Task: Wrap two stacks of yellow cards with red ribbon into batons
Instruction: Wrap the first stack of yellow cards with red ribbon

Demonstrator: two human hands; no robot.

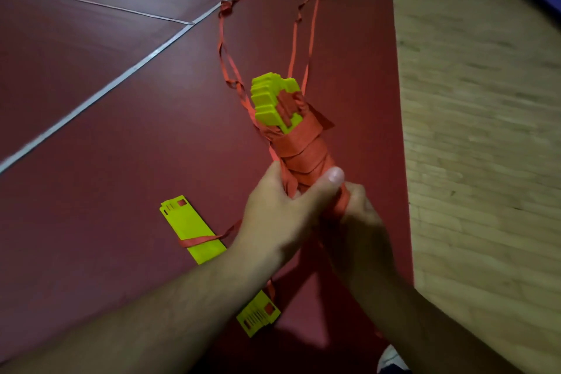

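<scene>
While the second stack of yellow cards (194, 228) lies on the red floor (91, 161) under a ribbon strand (197, 241), left grip (279, 209) and right grip (359, 215) both clamp the wrapped baton (300, 146).

Card stack (194, 228) left of baton (303, 144)

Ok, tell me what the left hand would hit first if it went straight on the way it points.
The baton: the left hand points up and right and grips its ribbon-wrapped shaft. Past that, probably the right hand, which holds the baton's lower end; depth is unclear.
</scene>
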